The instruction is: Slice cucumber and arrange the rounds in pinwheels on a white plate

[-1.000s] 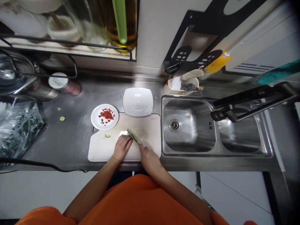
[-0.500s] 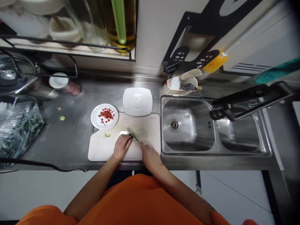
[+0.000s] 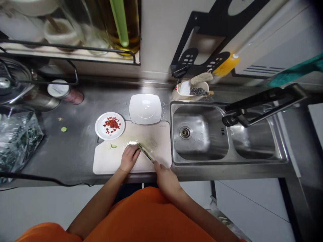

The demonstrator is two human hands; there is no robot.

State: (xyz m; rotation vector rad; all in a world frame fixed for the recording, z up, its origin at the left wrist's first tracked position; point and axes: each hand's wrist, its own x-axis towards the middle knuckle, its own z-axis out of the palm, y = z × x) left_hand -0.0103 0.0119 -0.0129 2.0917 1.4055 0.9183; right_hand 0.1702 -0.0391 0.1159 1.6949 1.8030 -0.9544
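My right hand [image 3: 168,178] is closed round the handle of a kitchen knife [image 3: 146,153], whose blade slants up and left over the white cutting board [image 3: 106,163]. Dark green slivers seem to lie along the blade. At the blade's tip my left hand [image 3: 129,158] has its fingers curled down on the board. Something small and dark shows at those fingertips, mostly hidden. Pale green cut pieces [image 3: 114,146] lie on the board's left part, and its middle looks wet. A round white plate [image 3: 98,129] with small red pieces [image 3: 112,123] overlaps the board's upper left corner.
A squarish white dish [image 3: 145,107] stands at the board's far edge. To the right is a double sink [image 3: 202,134] with a black faucet [image 3: 242,117]. On the left are a bag of greens [image 3: 20,144], a lidded jar [image 3: 65,91] and a green slice [image 3: 64,129].
The knife's blade has swung lower and flatter, its tip now close to my left fingertips. My right hand has shifted down and right. The whole view has moved slightly.
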